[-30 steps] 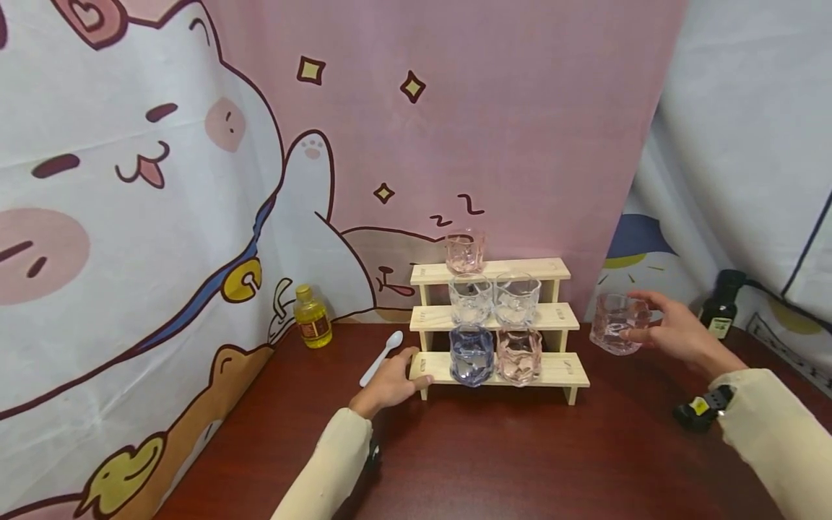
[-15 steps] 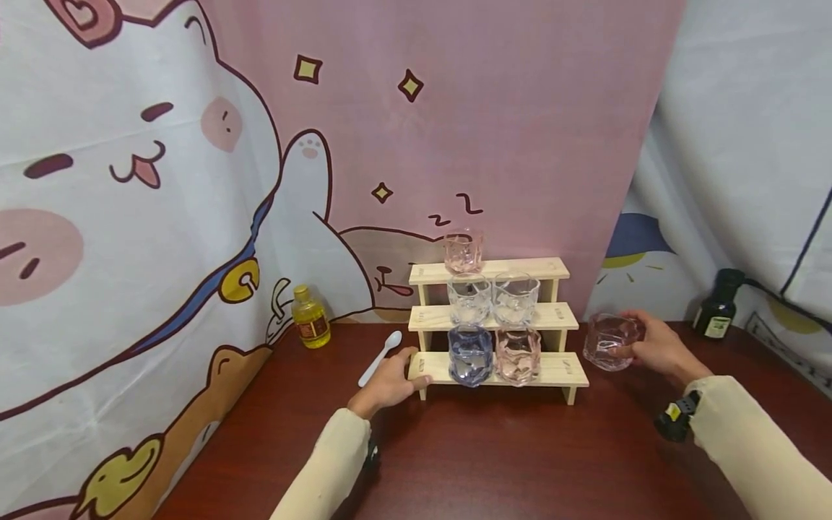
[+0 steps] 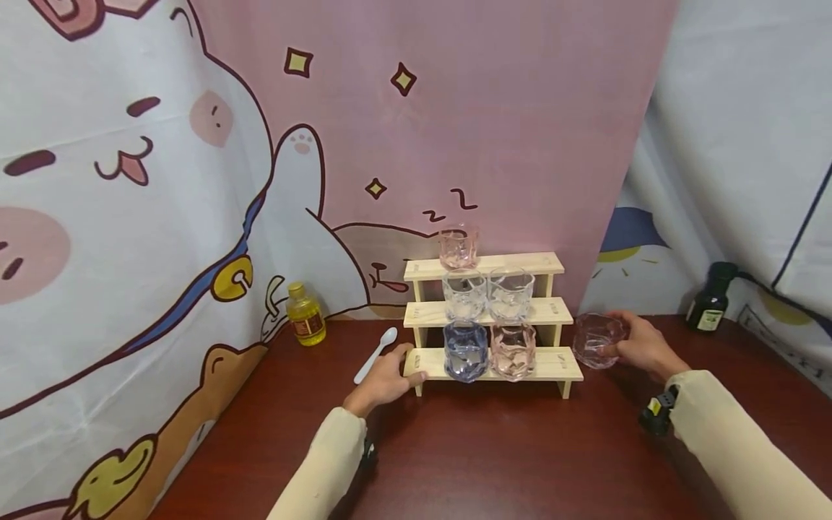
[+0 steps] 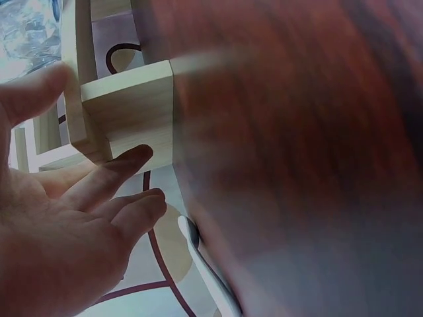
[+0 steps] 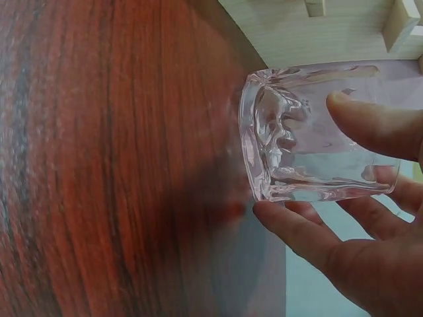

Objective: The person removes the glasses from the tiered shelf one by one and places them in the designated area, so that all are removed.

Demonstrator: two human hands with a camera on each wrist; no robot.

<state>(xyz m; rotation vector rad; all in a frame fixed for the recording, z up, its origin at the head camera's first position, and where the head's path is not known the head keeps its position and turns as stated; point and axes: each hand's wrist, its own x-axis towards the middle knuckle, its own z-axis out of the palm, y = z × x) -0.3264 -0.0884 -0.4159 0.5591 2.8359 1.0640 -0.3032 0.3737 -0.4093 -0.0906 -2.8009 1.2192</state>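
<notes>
A three-tier wooden display stand stands on the table. Its left end is gripped by my left hand, thumb at the front edge of the bottom tier and fingers around the end, as the left wrist view shows. My right hand holds a pale pink clear glass between thumb and fingers, just right of the stand. In the right wrist view that glass is close to the tabletop; contact is unclear. On the bottom tier sit a blue glass and a pink glass.
Two clear glasses, one of them the left glass, occupy the middle tier. A pink glass tops the stand. Left lie a white spoon and a yellow bottle. A dark bottle stands back right, before the printed curtain.
My right hand has carried the pale pink glass leftward and slightly down, closer to the stand's right side. My left hand has stayed on the stand's left end.
</notes>
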